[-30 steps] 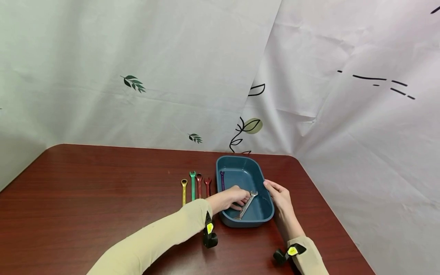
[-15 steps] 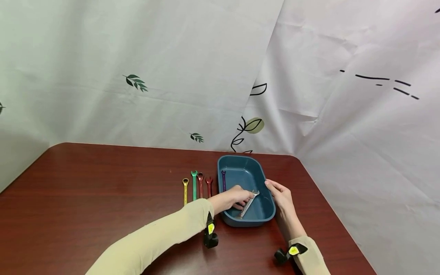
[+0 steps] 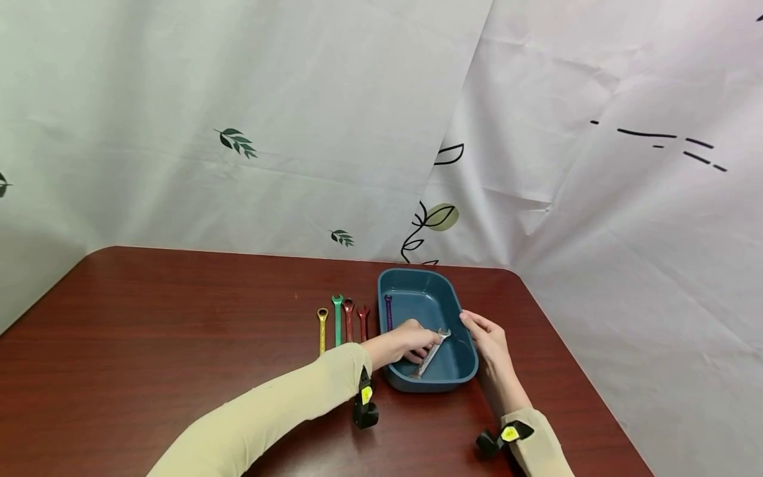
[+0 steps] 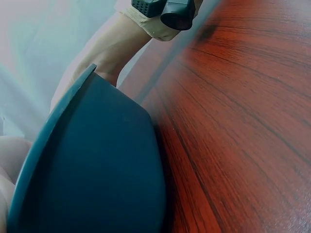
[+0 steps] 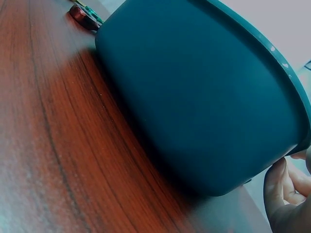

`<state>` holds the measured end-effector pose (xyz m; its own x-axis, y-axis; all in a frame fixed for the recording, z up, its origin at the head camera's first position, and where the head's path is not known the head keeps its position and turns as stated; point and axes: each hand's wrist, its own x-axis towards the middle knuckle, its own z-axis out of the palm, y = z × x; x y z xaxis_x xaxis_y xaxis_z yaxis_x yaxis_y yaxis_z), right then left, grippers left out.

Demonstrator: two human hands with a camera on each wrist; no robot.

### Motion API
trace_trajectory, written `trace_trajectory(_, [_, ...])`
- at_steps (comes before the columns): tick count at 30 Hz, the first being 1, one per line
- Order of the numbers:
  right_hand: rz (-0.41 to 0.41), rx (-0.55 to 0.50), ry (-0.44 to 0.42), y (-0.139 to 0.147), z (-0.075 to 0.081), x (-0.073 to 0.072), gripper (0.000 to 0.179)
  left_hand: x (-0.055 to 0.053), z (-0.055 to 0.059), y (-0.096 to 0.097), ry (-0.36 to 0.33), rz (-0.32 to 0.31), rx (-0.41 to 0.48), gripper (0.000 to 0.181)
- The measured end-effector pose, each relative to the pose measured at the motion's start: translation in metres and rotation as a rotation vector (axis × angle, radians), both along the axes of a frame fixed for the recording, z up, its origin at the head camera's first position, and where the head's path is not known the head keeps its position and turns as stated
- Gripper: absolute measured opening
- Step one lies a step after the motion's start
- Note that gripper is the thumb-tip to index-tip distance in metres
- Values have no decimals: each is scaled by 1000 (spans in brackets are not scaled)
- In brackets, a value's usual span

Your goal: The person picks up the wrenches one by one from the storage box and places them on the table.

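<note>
My left hand reaches over the near left wall of a blue plastic bin and pinches a silver wrench inside it. The wrench slants, its open end pointing away to the right. Some of its shaft is hidden by my fingers. Along the bin's left inner wall lies a purple wrench. With thumb and fingers, my right hand grips the bin's right rim. In the right wrist view, the fingers of that hand show at the rim; the left wrist view mostly shows the bin's outer wall.
Left of the bin, a yellow wrench, a green wrench and two red wrenches lie side by side on the brown wooden table. My left sleeve covers their near ends. A patterned white cloth hangs behind the table.
The fingers of my left hand have come a little further over the silver wrench. The bin and my right hand hold their places, while the head view shifts slightly.
</note>
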<state>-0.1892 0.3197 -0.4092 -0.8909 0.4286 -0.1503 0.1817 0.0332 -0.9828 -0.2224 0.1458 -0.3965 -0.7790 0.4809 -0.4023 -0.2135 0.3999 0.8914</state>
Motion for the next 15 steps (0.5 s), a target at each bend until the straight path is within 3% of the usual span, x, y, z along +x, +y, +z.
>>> trace_trajectory(9, [3, -25, 2, 1, 0, -1, 51, -1, -2, 2, -12, 19, 8, 19])
trace_trajectory(15, [-9, -56, 19, 0, -1, -1, 41, -3, -4, 2, -14, 11, 32, 17])
